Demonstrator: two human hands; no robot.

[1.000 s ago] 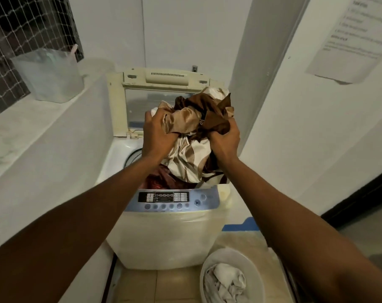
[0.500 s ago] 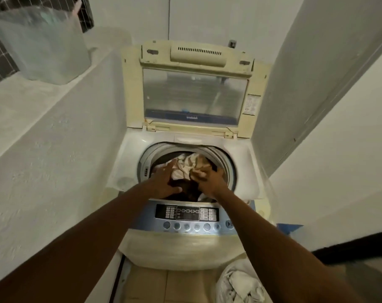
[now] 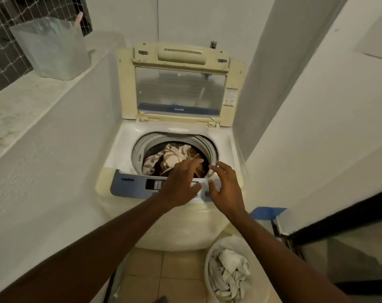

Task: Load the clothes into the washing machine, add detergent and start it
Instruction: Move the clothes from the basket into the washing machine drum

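A white top-loading washing machine stands ahead with its lid raised upright. Brown and cream patterned cloth lies inside the drum. My left hand hovers over the blue control panel, fingers spread, holding nothing. My right hand is beside it at the drum's front right rim, also spread and empty. A white laundry basket on the floor at lower right holds pale crumpled clothes.
A translucent plastic container stands on the white ledge to the left, below a wire mesh. White walls close in on both sides of the machine. A dark-framed door is at right. The floor is tiled.
Both hands pushed the patterned cloth down into the drum, let go of it, and have drawn back up over the control panel with fingers spread.
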